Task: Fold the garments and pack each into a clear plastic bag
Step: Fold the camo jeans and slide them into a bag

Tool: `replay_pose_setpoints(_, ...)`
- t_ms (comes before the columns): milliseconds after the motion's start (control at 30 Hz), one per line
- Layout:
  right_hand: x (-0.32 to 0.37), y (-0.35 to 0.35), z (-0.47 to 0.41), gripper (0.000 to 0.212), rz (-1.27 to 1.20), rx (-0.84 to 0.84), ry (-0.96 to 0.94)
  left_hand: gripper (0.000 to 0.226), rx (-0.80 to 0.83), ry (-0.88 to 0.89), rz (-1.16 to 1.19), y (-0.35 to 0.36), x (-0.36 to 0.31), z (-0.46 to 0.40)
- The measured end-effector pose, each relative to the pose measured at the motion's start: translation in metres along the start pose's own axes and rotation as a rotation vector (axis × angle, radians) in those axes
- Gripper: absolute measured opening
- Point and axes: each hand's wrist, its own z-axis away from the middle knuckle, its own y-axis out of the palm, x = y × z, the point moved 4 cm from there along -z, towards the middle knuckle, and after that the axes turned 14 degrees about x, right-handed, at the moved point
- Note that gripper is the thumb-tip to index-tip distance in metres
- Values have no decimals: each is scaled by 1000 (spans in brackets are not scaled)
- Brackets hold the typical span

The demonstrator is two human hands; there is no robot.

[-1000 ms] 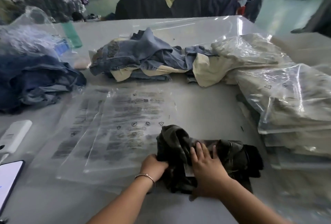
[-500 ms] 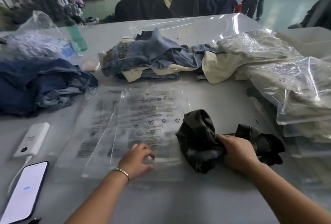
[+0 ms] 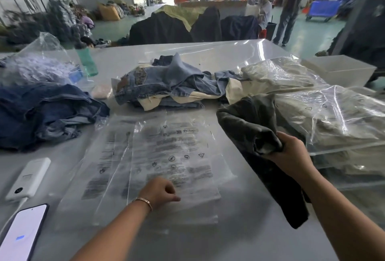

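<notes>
Head view: I see the right hand (image 3: 291, 152) gripping the bunched dark olive garment (image 3: 253, 127), lifted above the grey table (image 3: 239, 229) right of the clear printed plastic bags (image 3: 166, 156). The left hand (image 3: 159, 192), fingers curled, pinches the top bag's near edge. White power bank (image 3: 29, 178) lies left.
</notes>
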Motion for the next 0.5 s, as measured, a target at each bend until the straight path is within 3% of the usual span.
replay_pose_setpoints(67, 10, -4, 3, 28, -43, 9, -34, 20, 30, -4, 243, 5, -3, -1)
replay_pose_setpoints(167, 35, 0, 10, 30, -127, 72, -125, 10, 135, -32, 520, 10, -10, -2)
replay_pose_setpoints(333, 76, 42, 28, 33, -166, 355, -267, 8, 325, -45, 654, 2, -23, 1)
replay_pose_setpoints(400, 79, 63, 35, 34, 49, 426, -286, 6, 247, -70, 742, -6, -25, 1)
replay_pose_setpoints(500, 71, 85, 46, 36, 380, 481, -295, 12, -67, -119, 967, -25, -13, -4)
